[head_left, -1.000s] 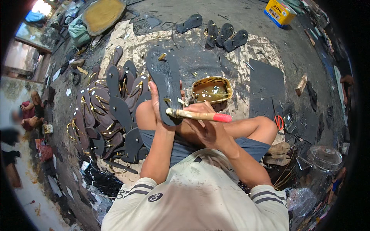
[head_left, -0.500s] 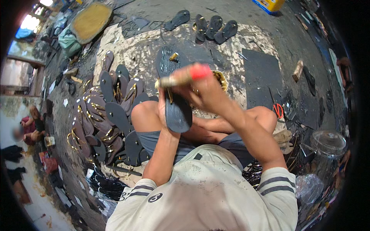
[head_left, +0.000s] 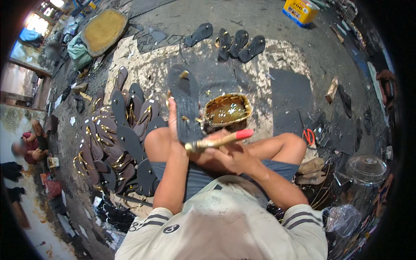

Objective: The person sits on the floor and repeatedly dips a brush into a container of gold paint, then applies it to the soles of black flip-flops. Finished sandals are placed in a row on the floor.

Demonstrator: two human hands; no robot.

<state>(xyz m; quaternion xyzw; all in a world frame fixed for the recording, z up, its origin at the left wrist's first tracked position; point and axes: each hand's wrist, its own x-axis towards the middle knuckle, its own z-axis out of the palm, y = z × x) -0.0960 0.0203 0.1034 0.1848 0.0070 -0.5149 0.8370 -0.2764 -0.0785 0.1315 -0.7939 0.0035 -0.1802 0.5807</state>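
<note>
My left hand [head_left: 173,123] grips a dark sandal [head_left: 185,97] from its left side. The sandal's wet, glossy underside faces up, and gold strap ends stick out of it. Closed round a wooden brush [head_left: 221,140] with a red handle end is my right hand [head_left: 234,157]. The brush head lies at the near, heel end of the sole. Just right of the sandal stands a tub [head_left: 249,108] with shiny amber liquid, its rim crusted.
Left of my knee lies a heap of brown and black sandals [head_left: 104,125]. Several black sandals [head_left: 239,43] lie ahead. On the right are a dark sheet [head_left: 292,99], orange-handled scissors [head_left: 309,137] and a fan grille [head_left: 367,169]. A yellow can [head_left: 300,12] stands far off.
The brush has come from the middle of the sole down to its heel end, with my right hand drawn toward me. The tub has come into fuller view.
</note>
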